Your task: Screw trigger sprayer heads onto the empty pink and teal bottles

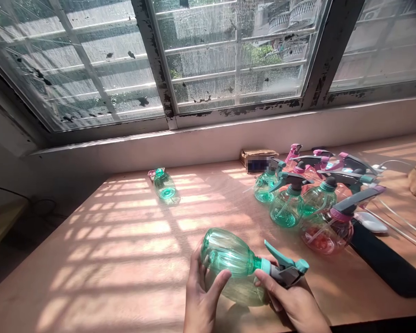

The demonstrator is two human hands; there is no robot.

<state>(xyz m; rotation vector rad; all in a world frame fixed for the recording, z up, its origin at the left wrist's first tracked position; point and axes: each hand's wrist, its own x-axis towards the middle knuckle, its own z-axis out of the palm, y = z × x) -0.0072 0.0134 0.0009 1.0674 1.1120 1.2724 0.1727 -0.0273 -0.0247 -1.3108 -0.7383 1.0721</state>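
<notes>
A clear green spray bottle [229, 259] lies tilted on its side just above the wooden table [125, 259] near the front edge. My left hand [203, 296] is wrapped round its round body. My right hand [291, 303] grips its neck at the teal and grey trigger head [287, 269], which points right. A second green bottle [164, 186], without a trigger head, lies on its side farther back to the left.
Several assembled spray bottles, green [287, 206] and pink [327, 233], stand clustered at the right. Behind them is a small brown box [258, 157]. A white mouse [370, 222], a black pad [388, 263] and white cables [398, 217] lie at the far right. A barred window [229, 55] runs along the back.
</notes>
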